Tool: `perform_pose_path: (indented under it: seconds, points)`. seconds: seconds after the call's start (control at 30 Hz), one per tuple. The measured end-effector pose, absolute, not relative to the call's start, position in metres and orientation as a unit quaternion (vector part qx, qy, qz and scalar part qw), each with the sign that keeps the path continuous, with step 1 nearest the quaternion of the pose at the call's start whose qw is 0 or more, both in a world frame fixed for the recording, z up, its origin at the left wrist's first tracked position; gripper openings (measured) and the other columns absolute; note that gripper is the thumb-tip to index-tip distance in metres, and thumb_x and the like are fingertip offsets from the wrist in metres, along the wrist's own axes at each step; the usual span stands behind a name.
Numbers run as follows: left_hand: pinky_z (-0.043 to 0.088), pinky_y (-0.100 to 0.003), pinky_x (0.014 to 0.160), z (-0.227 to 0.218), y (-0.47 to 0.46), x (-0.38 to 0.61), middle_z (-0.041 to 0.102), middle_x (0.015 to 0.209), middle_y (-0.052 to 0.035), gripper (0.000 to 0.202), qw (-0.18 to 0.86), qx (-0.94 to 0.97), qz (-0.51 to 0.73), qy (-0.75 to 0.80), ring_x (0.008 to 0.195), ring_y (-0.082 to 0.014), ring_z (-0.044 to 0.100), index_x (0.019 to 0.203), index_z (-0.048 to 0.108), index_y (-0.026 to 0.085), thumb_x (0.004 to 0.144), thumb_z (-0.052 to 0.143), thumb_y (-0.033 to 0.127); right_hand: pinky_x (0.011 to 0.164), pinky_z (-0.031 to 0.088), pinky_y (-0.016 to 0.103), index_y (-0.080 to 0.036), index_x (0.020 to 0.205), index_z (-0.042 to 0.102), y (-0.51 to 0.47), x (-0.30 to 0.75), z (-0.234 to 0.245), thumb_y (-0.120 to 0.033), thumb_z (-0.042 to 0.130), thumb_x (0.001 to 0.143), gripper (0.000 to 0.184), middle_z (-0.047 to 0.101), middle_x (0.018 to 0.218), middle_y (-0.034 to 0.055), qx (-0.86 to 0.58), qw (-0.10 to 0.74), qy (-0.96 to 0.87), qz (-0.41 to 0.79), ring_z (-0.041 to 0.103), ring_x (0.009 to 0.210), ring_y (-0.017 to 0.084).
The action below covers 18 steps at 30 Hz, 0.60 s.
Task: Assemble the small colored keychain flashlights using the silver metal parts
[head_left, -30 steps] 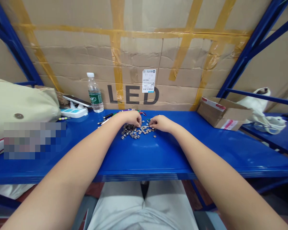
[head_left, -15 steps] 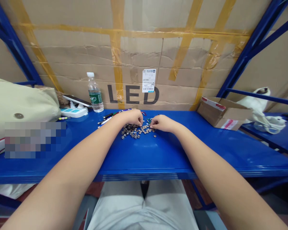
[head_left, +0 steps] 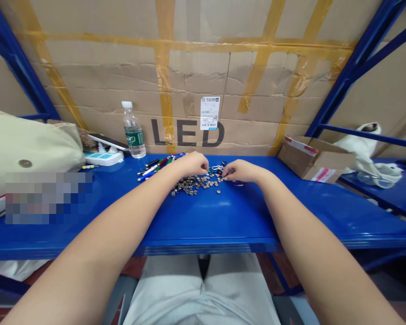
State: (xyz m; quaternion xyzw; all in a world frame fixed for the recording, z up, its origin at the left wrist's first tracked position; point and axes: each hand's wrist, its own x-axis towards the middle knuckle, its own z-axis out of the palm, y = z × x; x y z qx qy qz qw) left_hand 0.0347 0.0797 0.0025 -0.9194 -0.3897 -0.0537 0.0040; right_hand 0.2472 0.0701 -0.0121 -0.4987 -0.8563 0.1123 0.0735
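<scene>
A heap of small round silver pieces (head_left: 193,184) lies on the blue metal shelf (head_left: 206,216) in front of me. My left hand (head_left: 193,163) rests at the heap's far edge with its fingers curled and pinched together. My right hand (head_left: 241,170) sits just right of it, fingers also pinched, beside small coloured clips and rings (head_left: 217,169). What either pinch holds is too small to make out. Several pens (head_left: 155,164) lie left of my left hand.
A water bottle (head_left: 133,131), a phone on a white power strip (head_left: 104,152) and a beige bag (head_left: 23,149) stand at the left. An open cardboard box (head_left: 313,158) sits at the right. A large taped "LED" carton (head_left: 189,90) closes off the back.
Both hands have moved right and a little farther back, from over the heap to the coloured clips and rings beyond it. More of the pens now shows.
</scene>
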Motion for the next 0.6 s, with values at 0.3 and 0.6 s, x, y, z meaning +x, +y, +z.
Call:
perform_pose_path:
  seconds: [0.3,0.6]
  points:
    - [0.041,-0.021,0.068,-0.013,0.074,0.053,0.071,0.087,-0.0007,0.019,-0.015,-0.921,-0.103,-0.375,0.079,-0.0145,0.062,0.088,0.072,0.019,0.076,0.057,0.021,0.059,0.040,0.020,-0.016,0.086,0.072,0.073,0.242,-0.017,-0.017,0.056,0.071,0.022,0.070,0.080,0.0015,-0.482,0.051,-0.868,0.113,0.060,0.069,0.013]
    - [0.041,-0.020,0.075,-0.017,0.077,0.063,0.071,0.093,-0.0005,0.019,-0.014,-0.950,-0.073,-0.303,0.086,-0.0141,0.062,0.095,0.071,0.021,0.080,0.059,0.020,0.054,0.035,0.020,-0.017,0.084,0.072,0.072,0.236,-0.018,-0.016,0.056,0.070,0.022,0.067,0.069,-0.0001,-0.481,0.049,-0.871,0.085,0.053,0.059,0.011]
